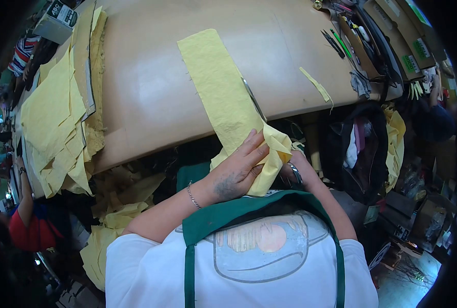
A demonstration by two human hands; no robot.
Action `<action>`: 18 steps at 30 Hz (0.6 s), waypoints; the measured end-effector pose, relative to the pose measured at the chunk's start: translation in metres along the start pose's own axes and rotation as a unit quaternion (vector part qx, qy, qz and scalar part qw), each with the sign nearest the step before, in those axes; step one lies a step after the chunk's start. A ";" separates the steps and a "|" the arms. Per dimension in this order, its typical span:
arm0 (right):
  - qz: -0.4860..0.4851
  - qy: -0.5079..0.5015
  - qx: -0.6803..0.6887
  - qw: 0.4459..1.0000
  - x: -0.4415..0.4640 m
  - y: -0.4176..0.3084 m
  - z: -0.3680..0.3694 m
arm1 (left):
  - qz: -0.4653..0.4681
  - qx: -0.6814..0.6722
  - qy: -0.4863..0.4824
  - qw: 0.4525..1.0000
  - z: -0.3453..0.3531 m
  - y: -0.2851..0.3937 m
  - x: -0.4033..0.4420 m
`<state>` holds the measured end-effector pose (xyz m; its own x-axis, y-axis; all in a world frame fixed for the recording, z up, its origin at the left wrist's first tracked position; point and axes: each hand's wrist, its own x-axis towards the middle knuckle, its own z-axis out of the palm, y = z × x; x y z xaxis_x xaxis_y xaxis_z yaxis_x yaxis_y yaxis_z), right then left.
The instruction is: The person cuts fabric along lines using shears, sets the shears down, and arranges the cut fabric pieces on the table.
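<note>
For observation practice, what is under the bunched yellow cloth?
Going under the yellow cloth: a metal blade and the right hand, both partly visible. Covered: the blade's lower end, much of that hand and anything it grips.

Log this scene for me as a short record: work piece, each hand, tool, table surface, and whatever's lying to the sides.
Work piece: long yellow cloth strip, far end flat on the table, near end bunched at the hands
Left hand: on the bunched cloth
Right hand: partly hidden behind the cloth; grip unclear
Tool: slim metal blade along the strip's right edge
Surface: smooth tan table
Left side: stacked yellow cloth pieces
Right side: narrow yellow cloth scrap
</note>
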<state>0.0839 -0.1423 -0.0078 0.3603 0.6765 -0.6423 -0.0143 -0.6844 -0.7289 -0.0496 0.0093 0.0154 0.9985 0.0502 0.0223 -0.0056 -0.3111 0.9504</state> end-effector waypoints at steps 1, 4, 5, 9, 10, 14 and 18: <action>-0.004 0.003 0.000 1.000 0.000 0.001 0.000 | -0.003 -0.001 -0.003 1.000 0.000 0.000 0.000; -0.018 0.012 0.001 1.000 -0.002 0.000 0.001 | -0.011 -0.006 -0.008 1.000 0.000 0.000 -0.001; -0.025 0.016 -0.003 1.000 -0.002 0.002 0.002 | -0.012 -0.009 -0.008 1.000 0.001 0.001 -0.001; -0.056 0.021 -0.006 0.998 0.002 0.014 0.003 | -0.013 -0.004 -0.010 1.000 0.001 0.000 -0.001; -0.065 0.020 -0.004 0.998 0.002 0.013 0.003 | -0.011 -0.008 -0.010 1.000 0.001 0.000 -0.001; 0.024 -0.070 0.052 0.996 -0.002 -0.003 -0.007 | -0.009 -0.013 -0.021 1.000 0.000 -0.001 -0.002; -0.034 -0.177 0.149 0.972 0.013 0.018 -0.028 | -0.001 -0.044 -0.036 0.998 -0.002 0.001 -0.004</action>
<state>0.1145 -0.1533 -0.0220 0.0261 0.8045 -0.5933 -0.2898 -0.5619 -0.7747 -0.0538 0.0104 0.0171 0.9998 -0.0194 0.0013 -0.0057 -0.2271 0.9739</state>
